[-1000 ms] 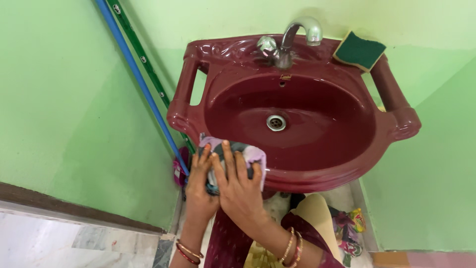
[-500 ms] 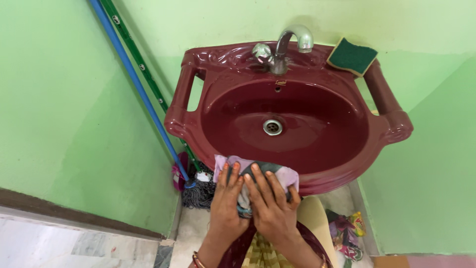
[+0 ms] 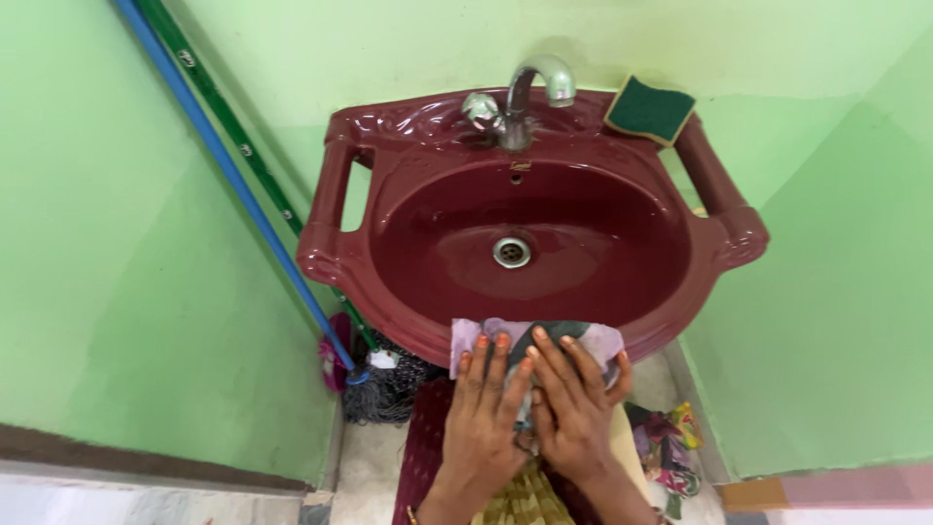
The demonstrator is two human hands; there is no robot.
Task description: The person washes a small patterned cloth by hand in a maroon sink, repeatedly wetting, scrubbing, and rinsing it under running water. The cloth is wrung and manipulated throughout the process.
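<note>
At the front rim of the maroon sink [image 3: 335, 262], I press the cloth [image 3: 598, 340] with left hand [image 3: 483, 408] and right hand [image 3: 576, 413], both flat; I judge the bowl remains unwiped.

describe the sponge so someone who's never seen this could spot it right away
Find the maroon sink on the green wall. On its back right corner, right of the tap, lies the sponge: a flat green square with a yellow edge, the only loose thing on the rim's back.
</note>
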